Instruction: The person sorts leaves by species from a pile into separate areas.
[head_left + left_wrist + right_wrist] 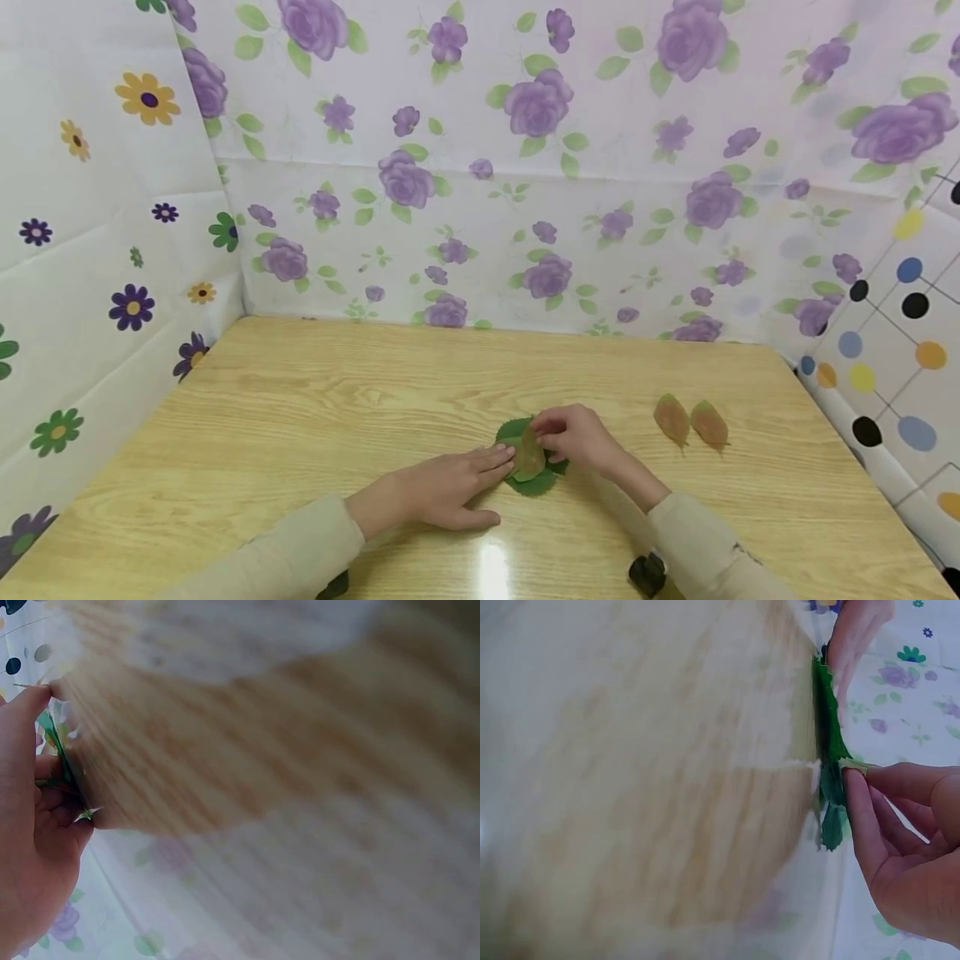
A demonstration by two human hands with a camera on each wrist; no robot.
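Observation:
A rosette of green serrated leaves (536,485) lies on the table just right of the middle. On top of it is a reddish-brown leaf with green edges (531,458). My left hand (456,487) lies palm down with straight fingers, its fingertips resting on the rosette's left side. From the right, my right hand (581,437) pinches the upper end of the reddish leaf between thumb and index finger. In the right wrist view a pale leaf tip (853,766) shows between those fingertips, against the green leaves (827,712) seen edge-on.
Two more reddish-brown leaves (671,419) lie side by side on the wood-grain table (337,392), to the right of my right hand. Flower-patterned sheets (480,208) stand behind and left of the table, and a dotted one (892,358) on the right.

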